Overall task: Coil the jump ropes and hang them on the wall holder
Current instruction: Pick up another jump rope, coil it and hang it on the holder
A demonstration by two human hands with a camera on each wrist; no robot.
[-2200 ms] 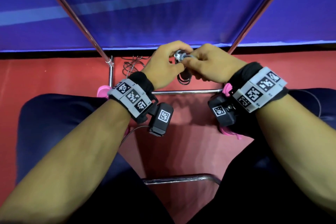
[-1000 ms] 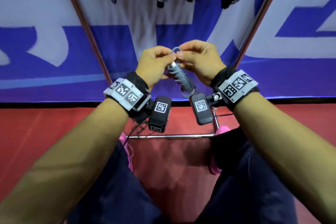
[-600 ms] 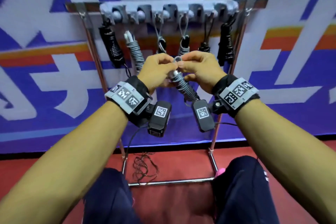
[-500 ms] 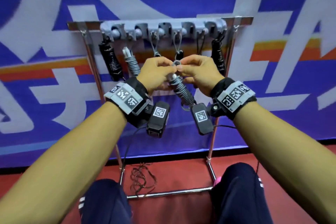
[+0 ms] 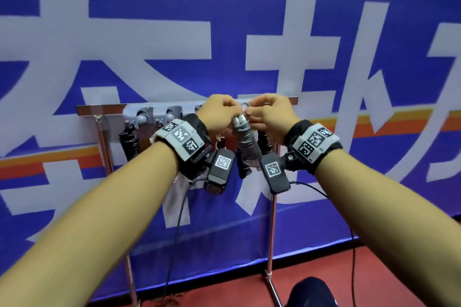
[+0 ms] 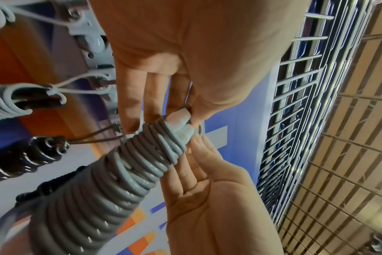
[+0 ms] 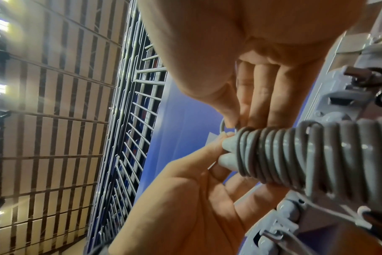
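A grey jump rope, wound tightly round its two pale handles, hangs slanted between my hands in front of the wall holder. My left hand and right hand pinch its top end, where a small cord loop sticks out level with the holder's hooks. In the left wrist view the coil runs up to my left hand, and the right hand steadies it from below. The right wrist view shows the coil, my right hand on the loop and the left hand.
A black coiled rope hangs at the holder's left end and another dark coil behind my right hand. The holder sits on a metal stand before a blue banner. A loose rope lies on the red floor.
Both hands have carried the grey coil up from near the floor to the holder's hook row. My view has risen with them; the grip on the coil's top is unchanged.
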